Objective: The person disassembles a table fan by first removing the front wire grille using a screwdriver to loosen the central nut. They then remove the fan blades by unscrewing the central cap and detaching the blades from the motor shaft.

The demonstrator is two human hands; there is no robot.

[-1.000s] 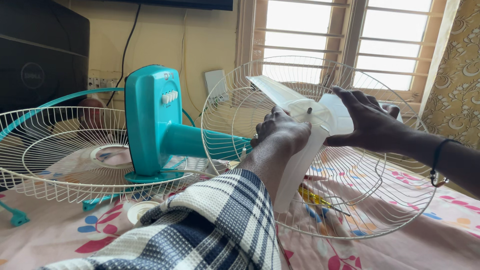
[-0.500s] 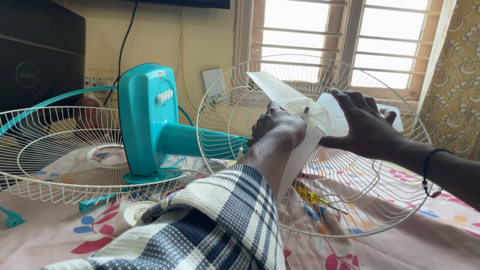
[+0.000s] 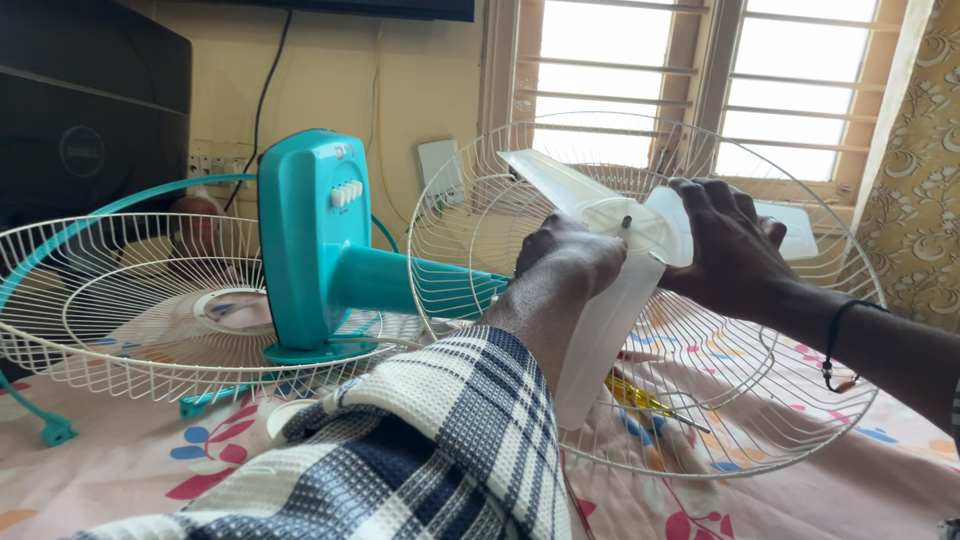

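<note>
Blade (image 3: 600, 330), white and translucent, sits at the middle of the rear grille (image 3: 800, 400), its hub on the motor shaft (image 3: 626, 222), whose tip shows through the centre. My left hand (image 3: 572, 262) is curled around the hub's near left side, fingers closed on it; my right hand (image 3: 728, 245) wraps the far right side, palm against the plastic. To seat it well, I judge I should hold the hub square to the shaft and press evenly with both hands, not on one wing, so it does not tilt or bind.

From the same head view, the teal fan body (image 3: 310, 245) lies on its side to the left, its neck running right into the grille. Farther left the front grille (image 3: 130, 310) rests flat on the flowered sheet (image 3: 880, 490). A yellow screwdriver (image 3: 640, 398) lies under the rear grille's wires, just below the lower wing, within reach. My checked sleeve (image 3: 430, 450) hides the near part of the grille and whatever lies beneath it.
</note>
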